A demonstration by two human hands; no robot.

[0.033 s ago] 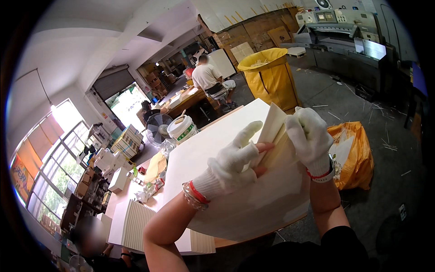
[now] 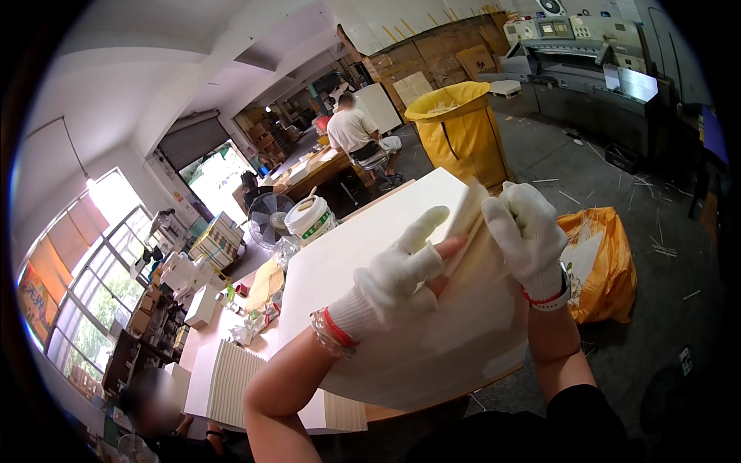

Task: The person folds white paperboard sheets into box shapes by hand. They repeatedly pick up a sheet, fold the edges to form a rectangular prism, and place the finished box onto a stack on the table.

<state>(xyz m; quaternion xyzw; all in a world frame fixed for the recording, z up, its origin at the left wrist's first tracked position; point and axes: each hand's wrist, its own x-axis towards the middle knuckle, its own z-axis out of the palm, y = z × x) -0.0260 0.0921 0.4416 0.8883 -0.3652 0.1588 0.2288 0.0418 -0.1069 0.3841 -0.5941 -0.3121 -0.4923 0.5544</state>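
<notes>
A wide stack of large white paper sheets point(image 2: 363, 255) lies on the table in front of me, its near right part curving down. The right corner of several sheets point(image 2: 466, 224) is bent up in a thick fold, its tip blurred by motion. My left hand point(image 2: 397, 282), in a white knit glove with two bare fingertips, grips this fold from the left; another finger stretches over the top sheet. My right hand point(image 2: 526, 235), gloved too, has its fingers curled at the fold's right edge. Its fingertips are partly hidden.
A yellow bin bag point(image 2: 455, 139) stands beyond the table, an orange bag of offcuts point(image 2: 598, 266) to the right. Left are a white bucket point(image 2: 310, 216), a fan point(image 2: 270, 220) and a ridged paper stack point(image 2: 228, 382). One person point(image 2: 154, 409) is near left, another point(image 2: 353, 127) sits farther back.
The bent-up sheets have shifted slightly right at their upper tip, which is now blurred. My left hand's bare fingertips have moved slightly up along the fold. My right hand has barely moved.
</notes>
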